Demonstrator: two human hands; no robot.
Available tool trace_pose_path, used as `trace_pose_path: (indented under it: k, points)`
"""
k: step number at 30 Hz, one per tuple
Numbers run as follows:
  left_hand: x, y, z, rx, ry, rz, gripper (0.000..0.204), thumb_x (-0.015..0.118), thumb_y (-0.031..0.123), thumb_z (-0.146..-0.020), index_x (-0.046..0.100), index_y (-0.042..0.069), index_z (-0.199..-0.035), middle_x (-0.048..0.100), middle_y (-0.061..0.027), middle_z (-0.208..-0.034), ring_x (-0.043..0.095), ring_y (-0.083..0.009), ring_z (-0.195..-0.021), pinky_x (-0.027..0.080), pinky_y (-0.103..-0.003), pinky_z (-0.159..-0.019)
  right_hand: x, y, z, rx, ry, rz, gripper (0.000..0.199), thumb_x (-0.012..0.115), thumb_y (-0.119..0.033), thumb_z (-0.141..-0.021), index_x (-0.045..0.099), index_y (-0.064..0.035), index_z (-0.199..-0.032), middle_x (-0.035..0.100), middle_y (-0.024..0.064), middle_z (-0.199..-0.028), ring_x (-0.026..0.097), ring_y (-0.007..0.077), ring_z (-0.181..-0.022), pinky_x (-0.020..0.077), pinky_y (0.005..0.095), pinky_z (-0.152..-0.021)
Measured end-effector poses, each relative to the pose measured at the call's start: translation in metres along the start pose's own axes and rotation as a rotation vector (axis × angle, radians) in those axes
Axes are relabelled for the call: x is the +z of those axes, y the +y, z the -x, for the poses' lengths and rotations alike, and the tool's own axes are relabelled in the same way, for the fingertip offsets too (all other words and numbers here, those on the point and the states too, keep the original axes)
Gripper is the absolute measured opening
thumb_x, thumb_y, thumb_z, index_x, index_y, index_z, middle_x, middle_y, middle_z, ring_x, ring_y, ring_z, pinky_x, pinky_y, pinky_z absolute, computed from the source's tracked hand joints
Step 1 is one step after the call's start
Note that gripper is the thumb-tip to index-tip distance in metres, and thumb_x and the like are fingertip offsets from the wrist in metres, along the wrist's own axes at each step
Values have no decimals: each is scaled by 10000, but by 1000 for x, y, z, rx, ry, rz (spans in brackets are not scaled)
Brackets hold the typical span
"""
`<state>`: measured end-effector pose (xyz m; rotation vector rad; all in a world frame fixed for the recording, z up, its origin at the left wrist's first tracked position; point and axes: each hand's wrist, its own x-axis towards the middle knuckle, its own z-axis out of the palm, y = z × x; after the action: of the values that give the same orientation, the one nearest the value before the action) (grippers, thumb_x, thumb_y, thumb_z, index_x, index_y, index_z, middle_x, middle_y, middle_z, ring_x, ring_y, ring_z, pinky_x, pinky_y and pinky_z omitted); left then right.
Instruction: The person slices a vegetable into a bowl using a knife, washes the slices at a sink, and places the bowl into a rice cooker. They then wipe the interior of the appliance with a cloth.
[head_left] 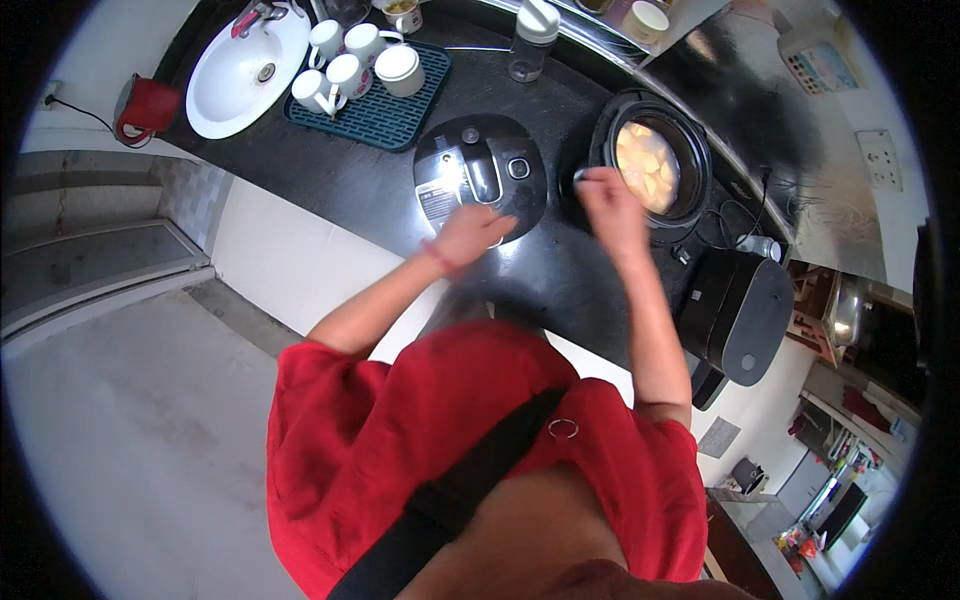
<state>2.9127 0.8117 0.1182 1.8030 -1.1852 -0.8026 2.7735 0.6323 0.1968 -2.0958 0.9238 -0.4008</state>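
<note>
The dark counter [360, 180] has open room between the round black cooker lid [480, 170] and the blue mat of white cups [385, 110]. The open black pot [655, 165] blocks the right.

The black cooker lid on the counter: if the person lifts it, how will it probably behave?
The cooker lid looks rigid and probably fairly heavy. Its glossy top may be slippery. Lying flat on the counter, it seems unlikely to roll.
</note>
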Motion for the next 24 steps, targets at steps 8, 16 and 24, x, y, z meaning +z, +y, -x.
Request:
trace_pose_path:
  k: [8, 16, 24]
  points:
    - [-36, -60, 121, -669, 204, 261, 381, 596, 285, -809, 532, 47, -519, 505, -14, -491, 435, -85, -444, 353, -235, -438, 156, -28, -48, 156, -352, 412, 734, 663, -369, -696, 314, -70, -1269, 489, 246, -1079, 541, 364, -953, 446, 407, -806]
    - [-48, -65, 134, -714, 160, 340, 377, 593, 285, -809, 524, 58, -516, 489, -6, -485, 417, -82, -442, 346, -237, -441, 127, -64, -26, -39, -204, 137, 591, 629, -151, -639, 407, -72, -1180, 556, 239, -1018, 551, 364, -930, 431, 385, -826]
    - [-57, -65, 88, -730, 86, 495, 370, 580, 277, -814, 522, 57, -522, 464, 2, -481, 397, -83, -433, 322, -238, -424, -2, -126, -10, -148, 7, 149, 540, 630, -123, -606, 463, -107, -1119, 581, 177, -968, 582, 303, -894, 458, 360, -779]
